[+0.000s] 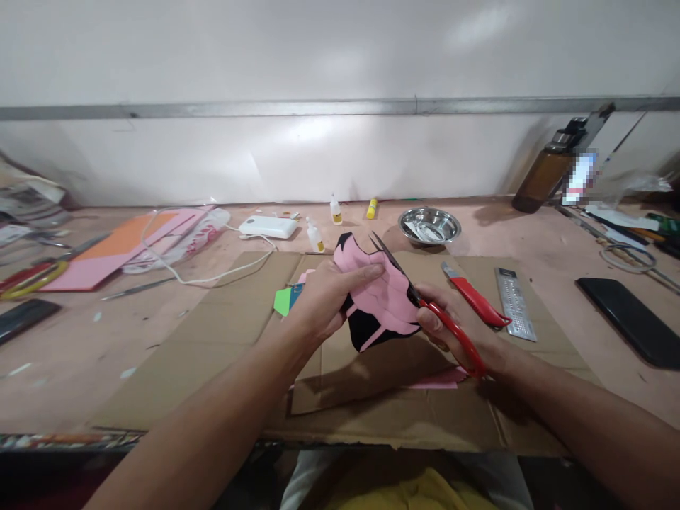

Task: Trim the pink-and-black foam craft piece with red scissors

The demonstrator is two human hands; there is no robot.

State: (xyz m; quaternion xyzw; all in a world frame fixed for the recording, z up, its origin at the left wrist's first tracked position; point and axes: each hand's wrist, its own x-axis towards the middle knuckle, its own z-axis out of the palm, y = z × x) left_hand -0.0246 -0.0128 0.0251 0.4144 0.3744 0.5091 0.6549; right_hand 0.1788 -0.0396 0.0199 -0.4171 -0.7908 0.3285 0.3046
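My left hand (324,297) is closed around a pink and black foam piece (380,297), held up over the flattened cardboard (212,340). My right hand (451,329) grips red-handled scissors (446,319); their dark blades point up and away and lie against the pink piece's right edge. Small green and blue scraps (287,299) lie just left of my left hand. A pink offcut (440,380) rests on the cardboard under my right wrist.
A red utility knife (475,297) and metal ruler (514,303) lie right of my hands. Behind are a steel bowl (429,224), glue bottles (314,236), a white power bank (267,227) with cable. Pink and orange sheets (117,248) sit left, a black phone (630,319) right.
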